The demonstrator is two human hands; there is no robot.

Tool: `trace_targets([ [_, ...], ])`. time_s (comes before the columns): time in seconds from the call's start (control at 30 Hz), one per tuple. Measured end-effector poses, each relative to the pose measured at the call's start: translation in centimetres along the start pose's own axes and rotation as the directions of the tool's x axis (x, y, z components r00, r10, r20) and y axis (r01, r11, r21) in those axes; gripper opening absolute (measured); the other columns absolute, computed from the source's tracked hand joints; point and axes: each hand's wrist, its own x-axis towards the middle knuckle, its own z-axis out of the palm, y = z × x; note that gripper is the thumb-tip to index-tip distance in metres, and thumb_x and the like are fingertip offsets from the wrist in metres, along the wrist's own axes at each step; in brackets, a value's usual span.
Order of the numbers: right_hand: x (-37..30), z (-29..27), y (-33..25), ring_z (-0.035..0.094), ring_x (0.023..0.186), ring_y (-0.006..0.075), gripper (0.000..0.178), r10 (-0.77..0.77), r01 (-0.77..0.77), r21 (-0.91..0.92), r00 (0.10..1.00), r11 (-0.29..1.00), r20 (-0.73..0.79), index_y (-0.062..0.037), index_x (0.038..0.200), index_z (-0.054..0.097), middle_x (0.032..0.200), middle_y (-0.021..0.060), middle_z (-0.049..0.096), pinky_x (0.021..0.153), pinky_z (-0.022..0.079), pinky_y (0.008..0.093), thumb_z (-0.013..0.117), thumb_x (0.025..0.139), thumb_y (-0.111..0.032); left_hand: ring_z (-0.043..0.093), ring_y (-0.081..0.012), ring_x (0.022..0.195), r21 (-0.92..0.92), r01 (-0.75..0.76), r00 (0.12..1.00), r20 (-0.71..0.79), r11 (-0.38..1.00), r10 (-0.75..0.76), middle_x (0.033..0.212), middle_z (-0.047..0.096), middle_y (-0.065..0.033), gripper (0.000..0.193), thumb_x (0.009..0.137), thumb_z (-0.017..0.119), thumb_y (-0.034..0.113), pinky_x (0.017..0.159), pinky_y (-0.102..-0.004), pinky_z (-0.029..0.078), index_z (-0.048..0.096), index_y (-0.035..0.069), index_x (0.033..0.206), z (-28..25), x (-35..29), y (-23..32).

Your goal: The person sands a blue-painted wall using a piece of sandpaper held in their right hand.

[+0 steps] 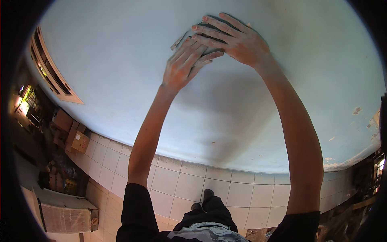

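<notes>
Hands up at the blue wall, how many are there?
2: the left hand, lower and to the left on the wall, and the right hand, higher and to the right. No others show.

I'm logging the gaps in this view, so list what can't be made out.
Thin flat piece: head view, mostly covered by the left hand and right hand.
Shirt print: head view, cut off by the lower edge.
Clutter at far right: head view, dark and cropped by the fisheye rim.
Contents of the cardboard box: head view, hidden by its walls.
</notes>
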Motion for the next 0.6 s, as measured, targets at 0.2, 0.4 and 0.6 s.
trace_targets([
  [0.2,0.5,1.0,0.0,0.032,0.151,0.0151,0.076,0.216,-0.199,0.122,0.966,0.972,-0.144,-0.0365,0.156,0.039,0.164,-0.0184,0.032,0.126,0.031,0.041,0.07,0.088,-0.028,0.057,-0.0322,0.129,0.0,-0.124,0.863,-0.493,0.992,0.108,0.139,0.061,-0.0148,0.039,0.101,0.057,0.025,0.113,-0.047,0.037,0.06,0.0,0.131,-2.7,1.7,-3.9],
  [0.4,-1.3,1.9,0.4,0.032,0.152,0.0155,0.089,0.184,-0.183,-0.14,0.983,0.973,-0.002,-0.0368,0.157,0.039,0.163,-0.017,0.035,0.123,0.031,0.055,0.074,0.079,-0.012,0.031,-0.035,0.151,0.289,0.163,0.939,-0.34,0.943,-0.058,0.162,0.039,-0.0126,0.051,0.101,0.046,0.02,0.121,-0.057,0.019,0.046,0.009,0.15,-1.3,4.5,-5.2],
  [0.6,0.1,-0.2,-0.1,0.027,0.152,0.0083,0.066,0.169,-0.168,-0.014,0.985,0.986,0.028,-0.0363,0.156,0.04,0.162,-0.0163,0.037,0.128,0.025,0.0479,0.062,0.094,-0.029,0.03,-0.0333,0.153,0.384,0.163,0.954,-0.297,0.909,-0.046,0.163,0.039,-0.0057,0.059,0.095,0.047,0.021,0.123,-0.0611,0.014,0.045,0.019,0.154,-0.9,3.7,-6.3],
])
